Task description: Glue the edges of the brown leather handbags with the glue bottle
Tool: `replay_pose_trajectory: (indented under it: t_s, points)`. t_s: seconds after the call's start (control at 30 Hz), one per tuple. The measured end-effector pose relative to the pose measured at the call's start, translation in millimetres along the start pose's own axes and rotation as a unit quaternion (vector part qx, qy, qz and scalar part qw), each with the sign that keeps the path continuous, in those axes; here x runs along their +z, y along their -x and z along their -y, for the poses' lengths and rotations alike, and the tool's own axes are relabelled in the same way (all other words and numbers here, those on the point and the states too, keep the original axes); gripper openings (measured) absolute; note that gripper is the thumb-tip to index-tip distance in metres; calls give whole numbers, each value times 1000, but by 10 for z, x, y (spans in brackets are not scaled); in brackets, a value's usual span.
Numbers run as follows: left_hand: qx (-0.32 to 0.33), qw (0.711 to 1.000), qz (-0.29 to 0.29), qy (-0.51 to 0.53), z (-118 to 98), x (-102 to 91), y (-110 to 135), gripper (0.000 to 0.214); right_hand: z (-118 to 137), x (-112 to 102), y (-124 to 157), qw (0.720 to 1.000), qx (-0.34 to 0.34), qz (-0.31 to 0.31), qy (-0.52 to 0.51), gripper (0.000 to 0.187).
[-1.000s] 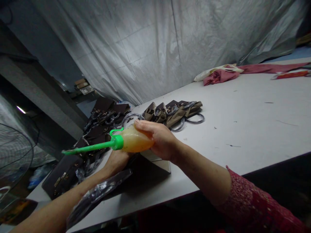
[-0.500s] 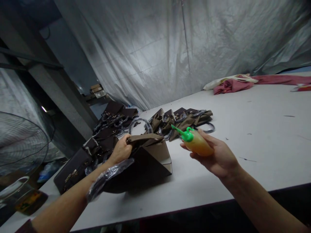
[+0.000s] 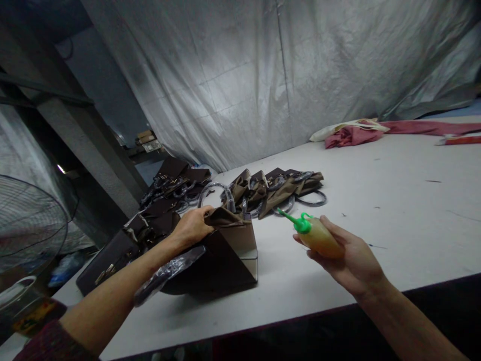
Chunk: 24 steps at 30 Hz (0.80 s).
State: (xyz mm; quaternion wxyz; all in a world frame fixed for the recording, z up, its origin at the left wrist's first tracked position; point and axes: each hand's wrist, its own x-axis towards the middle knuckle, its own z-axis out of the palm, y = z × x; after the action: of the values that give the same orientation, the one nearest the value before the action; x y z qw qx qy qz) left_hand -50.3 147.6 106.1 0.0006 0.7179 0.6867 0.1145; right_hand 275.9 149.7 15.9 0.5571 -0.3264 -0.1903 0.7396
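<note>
On desk (image 3: 296, 296) near front edge, our left grip (image 3: 191, 226) clasps dark bag (image 3: 221, 260) by brown cloth (image 3: 227, 217), end gaping, unclosed. Our right grip (image 3: 349, 258) wraps squeeze bottle (image 3: 317, 237), green nozzle (image 3: 288, 217) apart from bag. Other bags (image 3: 278, 194) beyond: how finished, we cannot tell.

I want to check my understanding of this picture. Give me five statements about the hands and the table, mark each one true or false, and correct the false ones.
1. The right hand holds the bottle. True.
2. The bottle's cap is red. False: the cap is green.
3. The left hand holds the near bag. True.
4. The nozzle touches this bag. False: the nozzle is apart from it.
5. A pink cloth lies on the table. True.
</note>
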Motion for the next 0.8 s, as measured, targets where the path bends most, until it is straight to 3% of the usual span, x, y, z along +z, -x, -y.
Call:
replay_pose_trajectory:
  t_s: [0.2, 0.4, 0.6, 0.8]
  points:
    - [-19, 990, 5, -138, -31, -66, -110, 34, -22, -126, 39, 1000, -5, -23, -15, 10]
    - [-15, 984, 10, -177, 24, -22, -218, 28, -38, -199, 100, 999, -5, -23, -22, 7]
    - [-11, 996, 36, -84, 0, -136, -207, 21, -58, -277, 159, 999, -11, -39, 3, 8]
    - [-27, 983, 154, 94, -92, -336, -166, 20, -94, -394, 213, 998, -33, -42, 43, 10]
